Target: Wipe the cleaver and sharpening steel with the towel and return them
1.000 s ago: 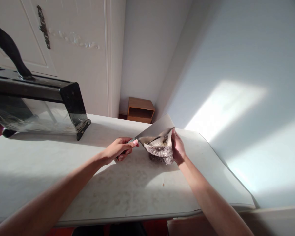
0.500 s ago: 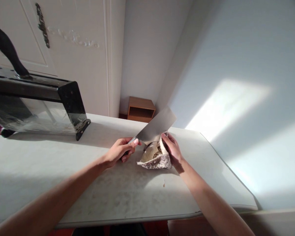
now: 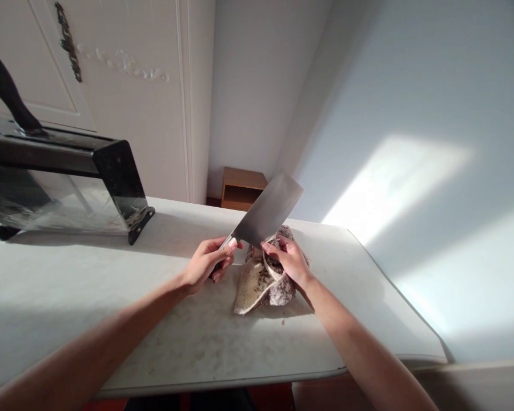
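My left hand (image 3: 208, 261) is closed round the handle of a broad steel cleaver (image 3: 266, 210), whose blade is raised and slants up to the right. Just below the blade lies a speckled grey and cream cloth (image 3: 261, 279), crumpled on the white table (image 3: 154, 319). My right hand (image 3: 288, 258) grips the top of that cloth, fingers curled over its folds, close to the blade's lower edge.
A black and clear-sided box with a dark curved handle (image 3: 60, 182) stands at the table's back left. Behind it is a white panelled door (image 3: 124, 85). A small wooden cabinet (image 3: 242, 191) sits on the floor by the wall. The table's right edge runs along a pale wall.
The cleaver has risen clear of the cloth. My right hand shifted from the cloth's right side onto its top, and the cloth has spread open toward me.
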Tool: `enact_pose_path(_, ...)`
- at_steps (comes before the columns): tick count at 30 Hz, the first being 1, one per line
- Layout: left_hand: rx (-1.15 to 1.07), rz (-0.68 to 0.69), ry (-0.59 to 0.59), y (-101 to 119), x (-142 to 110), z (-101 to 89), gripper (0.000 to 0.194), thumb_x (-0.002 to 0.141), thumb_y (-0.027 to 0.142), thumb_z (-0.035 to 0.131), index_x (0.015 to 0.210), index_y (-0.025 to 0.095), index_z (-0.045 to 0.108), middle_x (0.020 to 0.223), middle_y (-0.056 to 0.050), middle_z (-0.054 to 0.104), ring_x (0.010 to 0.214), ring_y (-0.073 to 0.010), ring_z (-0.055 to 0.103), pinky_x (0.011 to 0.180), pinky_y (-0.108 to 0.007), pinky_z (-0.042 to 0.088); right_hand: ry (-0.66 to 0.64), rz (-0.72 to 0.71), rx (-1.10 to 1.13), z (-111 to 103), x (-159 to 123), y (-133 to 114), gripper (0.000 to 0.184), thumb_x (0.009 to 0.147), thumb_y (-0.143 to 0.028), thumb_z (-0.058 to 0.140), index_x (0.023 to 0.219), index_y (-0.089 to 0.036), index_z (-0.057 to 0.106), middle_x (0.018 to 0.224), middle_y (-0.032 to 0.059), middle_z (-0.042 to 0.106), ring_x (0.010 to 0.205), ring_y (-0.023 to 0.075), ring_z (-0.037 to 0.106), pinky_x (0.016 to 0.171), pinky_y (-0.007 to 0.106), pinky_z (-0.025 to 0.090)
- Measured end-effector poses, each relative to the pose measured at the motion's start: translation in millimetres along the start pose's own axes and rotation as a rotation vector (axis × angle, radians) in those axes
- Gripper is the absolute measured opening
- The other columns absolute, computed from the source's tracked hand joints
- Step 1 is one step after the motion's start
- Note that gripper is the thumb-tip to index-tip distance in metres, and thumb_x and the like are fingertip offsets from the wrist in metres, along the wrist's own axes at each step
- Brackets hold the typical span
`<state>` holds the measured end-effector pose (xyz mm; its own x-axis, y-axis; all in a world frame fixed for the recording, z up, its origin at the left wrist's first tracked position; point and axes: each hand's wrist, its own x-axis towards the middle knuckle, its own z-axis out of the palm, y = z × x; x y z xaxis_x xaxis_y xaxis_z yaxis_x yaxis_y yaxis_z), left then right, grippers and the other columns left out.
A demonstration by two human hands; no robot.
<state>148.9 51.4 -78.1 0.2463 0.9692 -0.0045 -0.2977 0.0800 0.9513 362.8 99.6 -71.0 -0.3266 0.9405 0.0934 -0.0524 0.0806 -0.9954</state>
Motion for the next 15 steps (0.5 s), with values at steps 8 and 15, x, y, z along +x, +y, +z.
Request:
enact_pose_path(8, -0.024, 0.021, -0.004, -1.8, -0.1, -0.1, 0.04, 0.081, 0.048, 0.066, 0.098, 0.013, 0.059, 0.055, 0.006, 0.041, 0.034, -0.0028, 0.032, 0.035, -0.017, 0.023, -0.07, 0.017, -0.001, -1.3, -0.2, -3.6, 0.028, 0.062, -0.039, 0.084, 0.076, -0.019, 0.07, 0.073, 0.0009, 0.068, 0.068, 0.0164, 0.061, 0.066, 0.027, 0.048)
enact_pose_path(15, -0.05, 0.018, 0.002, -2.4, -0.1, -0.3, 0.039, 0.082, 0.048, 0.065, 0.099, 0.014, 0.059, 0.055, 0.007, 0.041, 0.034, -0.0032, 0.031, 0.034, -0.017, 0.024, -0.101, 0.049, -0.017, -5.0, 1.0, -1.8, 0.029, 0.063, -0.04, 0.084, 0.077, -0.018, 0.071, 0.072, 0.0021, 0.069, 0.066, 0.0187, 0.064, 0.067, 0.031, 0.051)
